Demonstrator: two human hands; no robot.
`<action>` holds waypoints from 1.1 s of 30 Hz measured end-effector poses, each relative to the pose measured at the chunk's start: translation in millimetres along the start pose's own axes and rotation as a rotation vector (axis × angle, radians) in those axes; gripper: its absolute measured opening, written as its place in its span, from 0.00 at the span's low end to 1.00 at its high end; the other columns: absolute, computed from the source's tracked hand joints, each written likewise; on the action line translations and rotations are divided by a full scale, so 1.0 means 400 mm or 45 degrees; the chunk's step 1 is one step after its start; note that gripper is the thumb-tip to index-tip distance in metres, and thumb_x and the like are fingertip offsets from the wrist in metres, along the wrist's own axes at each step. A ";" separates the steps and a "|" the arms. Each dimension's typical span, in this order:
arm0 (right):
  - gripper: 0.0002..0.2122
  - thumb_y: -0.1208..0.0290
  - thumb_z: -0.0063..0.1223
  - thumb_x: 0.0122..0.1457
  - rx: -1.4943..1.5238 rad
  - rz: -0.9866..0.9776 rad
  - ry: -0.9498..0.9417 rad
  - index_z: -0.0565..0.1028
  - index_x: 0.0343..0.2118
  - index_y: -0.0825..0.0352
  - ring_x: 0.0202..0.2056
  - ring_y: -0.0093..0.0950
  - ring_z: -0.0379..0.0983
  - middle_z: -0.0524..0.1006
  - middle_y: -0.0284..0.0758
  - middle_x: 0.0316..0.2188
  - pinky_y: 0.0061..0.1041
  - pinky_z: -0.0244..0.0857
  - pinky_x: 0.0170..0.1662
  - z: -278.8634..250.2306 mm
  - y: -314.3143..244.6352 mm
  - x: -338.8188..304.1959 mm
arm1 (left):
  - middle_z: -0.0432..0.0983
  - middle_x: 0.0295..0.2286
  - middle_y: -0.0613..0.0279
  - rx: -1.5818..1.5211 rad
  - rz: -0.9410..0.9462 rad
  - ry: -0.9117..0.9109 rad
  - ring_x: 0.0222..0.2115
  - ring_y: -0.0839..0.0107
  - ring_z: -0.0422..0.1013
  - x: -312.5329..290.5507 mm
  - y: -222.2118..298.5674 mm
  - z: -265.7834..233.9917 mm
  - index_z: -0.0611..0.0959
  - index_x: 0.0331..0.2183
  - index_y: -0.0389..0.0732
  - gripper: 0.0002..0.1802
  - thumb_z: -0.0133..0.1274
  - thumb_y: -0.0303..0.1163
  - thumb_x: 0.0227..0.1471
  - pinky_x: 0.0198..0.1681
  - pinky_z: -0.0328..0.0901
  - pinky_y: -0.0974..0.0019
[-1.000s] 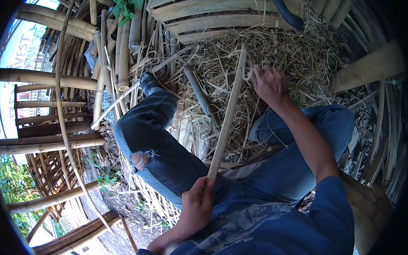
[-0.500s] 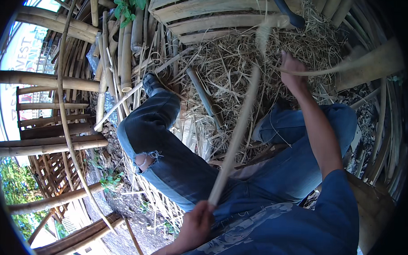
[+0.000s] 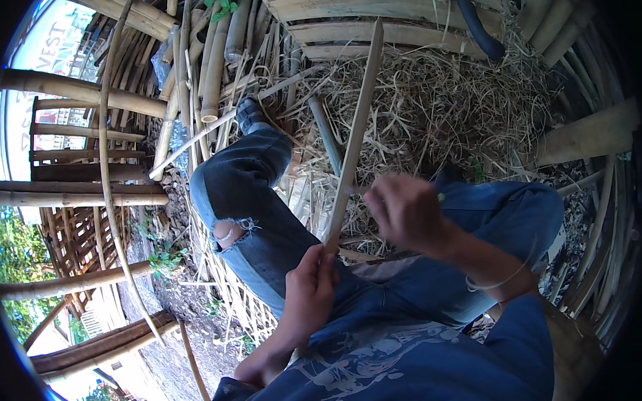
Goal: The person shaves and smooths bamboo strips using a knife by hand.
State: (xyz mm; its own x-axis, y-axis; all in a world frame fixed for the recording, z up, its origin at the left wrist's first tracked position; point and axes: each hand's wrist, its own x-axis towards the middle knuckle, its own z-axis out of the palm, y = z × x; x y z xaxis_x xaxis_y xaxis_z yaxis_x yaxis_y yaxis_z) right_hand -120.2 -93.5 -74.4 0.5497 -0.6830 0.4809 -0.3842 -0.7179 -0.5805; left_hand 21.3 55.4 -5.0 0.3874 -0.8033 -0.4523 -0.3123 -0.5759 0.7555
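Observation:
My left hand (image 3: 311,282) is closed around the lower end of a long, flat bamboo strip (image 3: 359,121), which slants away from me over my lap. The strip's far end narrows near a slatted bamboo panel. Just right of the strip, my right hand (image 3: 410,215) is closed on what looks like a small knife (image 3: 356,190). A thin grey tip shows toward the strip, and a bit of green pokes out behind the fist. Most of this tool is hidden by my fingers. A pale thin loop hangs at my right wrist.
A heap of bamboo shavings (image 3: 431,112) lies ahead between my legs, with a grey-blue tube (image 3: 324,133) on it. A dark blue curved piece (image 3: 479,29) rests against the slatted panel (image 3: 356,5). Cut bamboo poles (image 3: 214,84) lie at the far left; a bamboo railing stands left.
My right hand has come back toward me from over the shavings, beside the bamboo strip. The strip has swung more upright in view, and my left hand has moved slightly forward.

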 end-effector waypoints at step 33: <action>0.20 0.51 0.34 0.64 -0.728 -0.049 0.059 0.64 0.23 0.62 0.16 0.29 0.62 0.62 0.33 0.15 0.29 0.57 0.18 -0.019 0.127 0.026 | 0.69 0.15 0.52 0.171 0.314 0.096 0.13 0.64 0.68 -0.020 0.056 0.065 0.73 0.30 0.34 0.04 0.47 0.24 0.57 0.17 0.59 0.63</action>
State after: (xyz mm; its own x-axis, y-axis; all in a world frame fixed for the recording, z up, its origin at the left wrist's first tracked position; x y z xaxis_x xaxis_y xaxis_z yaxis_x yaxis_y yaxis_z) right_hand -139.8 -138.1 -93.8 0.5431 -0.6507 0.5307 -0.7118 -0.6920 -0.1202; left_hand -11.4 45.1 3.1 0.3476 -0.9108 -0.2226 -0.5151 -0.3839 0.7663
